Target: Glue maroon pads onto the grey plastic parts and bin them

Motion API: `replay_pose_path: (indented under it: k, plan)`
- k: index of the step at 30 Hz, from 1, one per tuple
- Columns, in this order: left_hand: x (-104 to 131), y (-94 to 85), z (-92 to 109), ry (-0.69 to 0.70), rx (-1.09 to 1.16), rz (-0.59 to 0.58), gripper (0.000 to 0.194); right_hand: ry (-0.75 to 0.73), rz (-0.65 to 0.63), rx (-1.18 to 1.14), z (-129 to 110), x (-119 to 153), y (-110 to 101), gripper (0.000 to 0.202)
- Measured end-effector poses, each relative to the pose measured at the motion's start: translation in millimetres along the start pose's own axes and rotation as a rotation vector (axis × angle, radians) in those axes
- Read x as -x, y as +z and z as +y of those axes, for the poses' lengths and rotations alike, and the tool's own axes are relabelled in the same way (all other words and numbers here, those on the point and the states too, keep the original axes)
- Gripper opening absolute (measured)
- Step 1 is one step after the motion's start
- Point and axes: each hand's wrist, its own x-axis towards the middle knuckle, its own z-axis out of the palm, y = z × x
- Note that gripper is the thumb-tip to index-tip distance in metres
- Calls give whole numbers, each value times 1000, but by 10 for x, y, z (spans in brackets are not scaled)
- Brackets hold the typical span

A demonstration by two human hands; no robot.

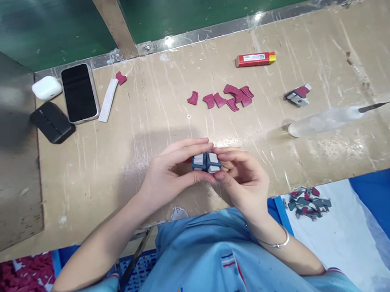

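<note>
Between my two hands, just above the near part of the bench, is a small dark grey block with pale grey faces. My left hand pinches its left side between thumb and fingers. From the right, my right hand closes on the same piece with thumb and fingertips. A seam runs down the middle, and I cannot tell whether it is one part or two pressed together. Beyond the hands lie several loose maroon plastic pieces. One grey part with a maroon inset rests farther right.
A clear bottle with a thin dark tip lies at the right, below a red box. Left are a phone, white case, black case and white strip. Below the bench, bins hold maroon pieces and grey-maroon parts.
</note>
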Motion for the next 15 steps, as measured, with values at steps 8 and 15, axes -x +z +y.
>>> replay_pose_path:
  k: [8,15]
  plan:
    - [1,23,75,-146,236,37,46,210,-95,-105,2,-12,-106,20]
    - [-6,51,115,-163,358,38,56,239,-160,-169,22,-75,-150,21]
